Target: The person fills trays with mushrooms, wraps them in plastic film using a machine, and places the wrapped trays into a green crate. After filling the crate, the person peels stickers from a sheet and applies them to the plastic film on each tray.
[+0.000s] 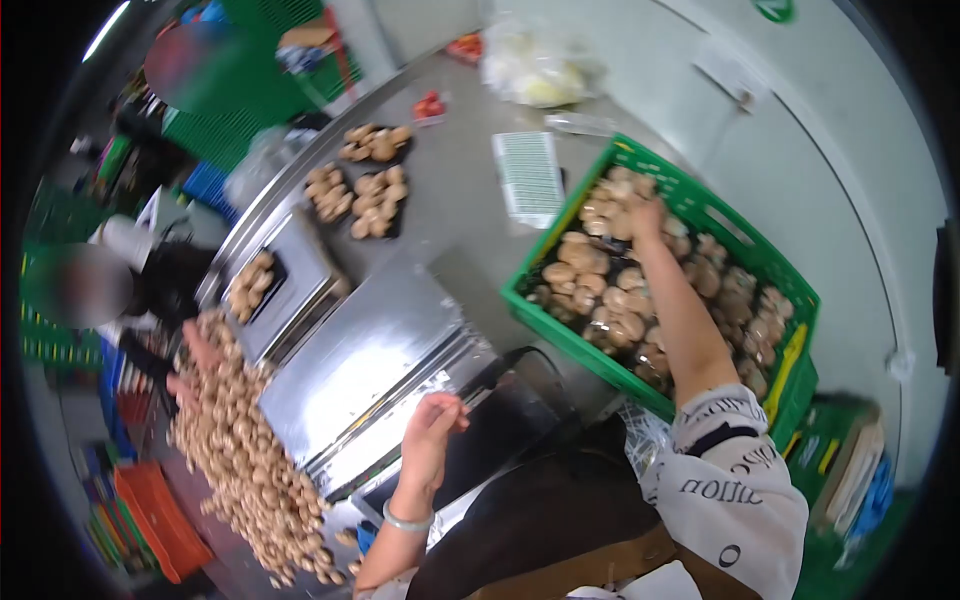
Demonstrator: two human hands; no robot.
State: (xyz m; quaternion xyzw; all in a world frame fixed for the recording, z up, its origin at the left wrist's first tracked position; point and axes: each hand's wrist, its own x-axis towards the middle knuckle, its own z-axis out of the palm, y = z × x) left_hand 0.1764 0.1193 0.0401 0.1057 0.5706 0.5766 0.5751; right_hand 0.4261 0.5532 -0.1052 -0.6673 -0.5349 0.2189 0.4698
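Observation:
My right hand [646, 216] reaches into a green plastic crate [570, 348], its fingers closed on a wrapped pack of mushrooms [608, 208] at the far corner. More wrapped packs of mushrooms [622, 312] fill the crate below and beside my forearm. My left hand [434, 428], with a bracelet at the wrist, hovers over the near edge of a metal wrapping machine [365, 345]. Its fingers are curled together, and nothing shows in them.
Loose mushrooms [250, 465] lie heaped at left, where another person's hands [198, 355] work. Behind the machine, a scale [305, 275] bears a tray of mushrooms [250, 287]. Several filled trays [378, 203], a printed sheet [530, 178] and a plastic bag [535, 70] rest farther back.

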